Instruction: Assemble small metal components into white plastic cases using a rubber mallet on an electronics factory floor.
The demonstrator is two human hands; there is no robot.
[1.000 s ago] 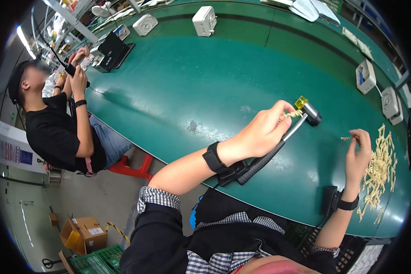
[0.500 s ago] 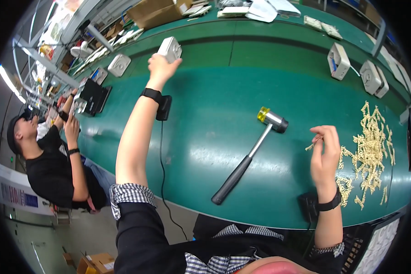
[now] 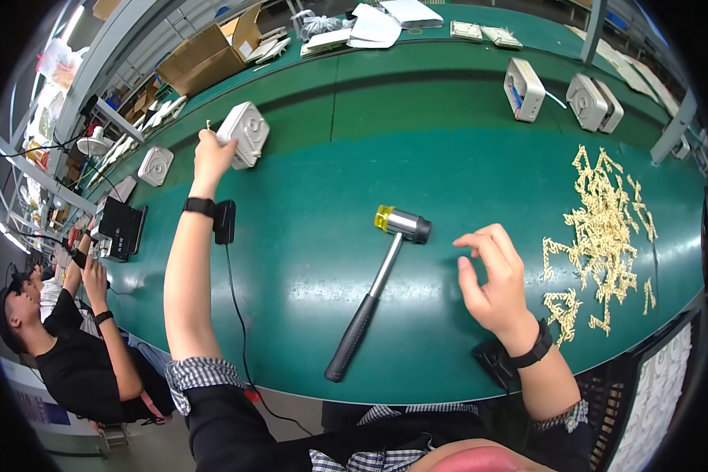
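Observation:
My left hand is closed at the left edge of a white square plastic housing with a round, fan-like face, its thumb against the edge. A small pale piece shows just above these fingertips; whether they hold it is unclear. My right hand hovers over the green bench with bent fingers, thumb and forefinger apart, and I see nothing between them. Between my arms lies a mallet with a yellow face, a black face and a black grip. A spread of small cream-coloured plastic pieces lies to the right of my right hand.
More white housings stand at the back right, and another at the far left. A cardboard box and papers sit along the back. A co-worker stands at left by a black device. A cable crosses the bench edge.
My left hand has brought the white housing nearer and turned it. My right hand has moved toward the mallet; the small piece earlier at its fingertips no longer shows. The view has shifted rightward.

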